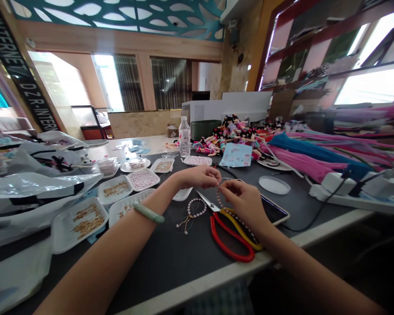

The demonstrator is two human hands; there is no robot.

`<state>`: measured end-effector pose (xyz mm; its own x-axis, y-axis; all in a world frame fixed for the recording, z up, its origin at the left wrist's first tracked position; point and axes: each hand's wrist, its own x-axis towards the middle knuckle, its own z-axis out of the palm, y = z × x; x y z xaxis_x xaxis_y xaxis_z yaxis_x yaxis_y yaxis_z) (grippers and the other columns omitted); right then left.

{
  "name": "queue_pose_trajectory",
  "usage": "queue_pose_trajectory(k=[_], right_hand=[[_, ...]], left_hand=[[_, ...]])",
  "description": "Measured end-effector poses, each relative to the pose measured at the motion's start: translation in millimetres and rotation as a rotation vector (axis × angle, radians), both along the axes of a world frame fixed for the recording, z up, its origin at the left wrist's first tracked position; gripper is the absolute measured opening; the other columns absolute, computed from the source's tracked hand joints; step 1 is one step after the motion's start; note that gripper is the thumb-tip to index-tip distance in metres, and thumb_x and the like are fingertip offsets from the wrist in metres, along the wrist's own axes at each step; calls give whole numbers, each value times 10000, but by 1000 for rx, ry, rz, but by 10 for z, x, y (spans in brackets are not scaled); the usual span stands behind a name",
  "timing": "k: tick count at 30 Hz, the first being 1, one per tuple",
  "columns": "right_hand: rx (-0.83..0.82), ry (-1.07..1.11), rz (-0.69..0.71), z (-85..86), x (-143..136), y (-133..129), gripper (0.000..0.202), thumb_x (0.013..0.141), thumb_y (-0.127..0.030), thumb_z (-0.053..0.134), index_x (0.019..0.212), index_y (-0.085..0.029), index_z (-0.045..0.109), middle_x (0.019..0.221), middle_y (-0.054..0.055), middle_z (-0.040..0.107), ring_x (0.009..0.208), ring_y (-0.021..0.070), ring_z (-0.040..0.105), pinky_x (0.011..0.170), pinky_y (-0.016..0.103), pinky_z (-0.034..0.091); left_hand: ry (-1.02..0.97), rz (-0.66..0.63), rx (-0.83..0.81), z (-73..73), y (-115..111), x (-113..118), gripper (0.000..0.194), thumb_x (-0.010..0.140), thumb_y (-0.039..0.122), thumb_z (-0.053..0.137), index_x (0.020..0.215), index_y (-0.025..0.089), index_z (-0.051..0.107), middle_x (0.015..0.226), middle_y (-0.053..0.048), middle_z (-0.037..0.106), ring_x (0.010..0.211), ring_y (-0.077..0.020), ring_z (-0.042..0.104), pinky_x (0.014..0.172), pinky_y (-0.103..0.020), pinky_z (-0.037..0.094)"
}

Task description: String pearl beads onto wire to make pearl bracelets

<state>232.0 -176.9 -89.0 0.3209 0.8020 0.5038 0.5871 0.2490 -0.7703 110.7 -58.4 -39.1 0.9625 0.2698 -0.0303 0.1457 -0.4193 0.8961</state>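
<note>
Beaded strand (219, 197) runs between your hands, beside the scissors (233, 253). Right hand (246, 203): thumb and fingertip closed on it. Left hand (202, 176): fingers curled, pinch looks closed at its upper end; exact grip too small to tell. Slack pinch could spill the small round beads; steel blades could snag the strand. Smooth green bangle (148, 212) could knock the ribbed white foam tray (112, 211). Scissor loops red and yellow, glossy.

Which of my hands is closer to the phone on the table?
Your right hand. It is just left of the phone, while your left hand is farther left, on the far side of your right hand.
</note>
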Motion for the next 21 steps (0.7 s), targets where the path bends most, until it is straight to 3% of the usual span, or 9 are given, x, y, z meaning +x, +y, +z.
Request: queue_pose_trajectory(k=[21], right_hand=[[26, 59, -3, -45, 31, 34, 202, 756, -330, 545, 698, -160, 637, 621, 19, 618, 531, 140, 525, 529, 238, 395]], left_hand=[[44, 33, -9, 74, -41, -19, 34, 680, 166, 532, 675, 134, 521, 558, 58, 405, 505, -51, 356, 493, -214, 238]])
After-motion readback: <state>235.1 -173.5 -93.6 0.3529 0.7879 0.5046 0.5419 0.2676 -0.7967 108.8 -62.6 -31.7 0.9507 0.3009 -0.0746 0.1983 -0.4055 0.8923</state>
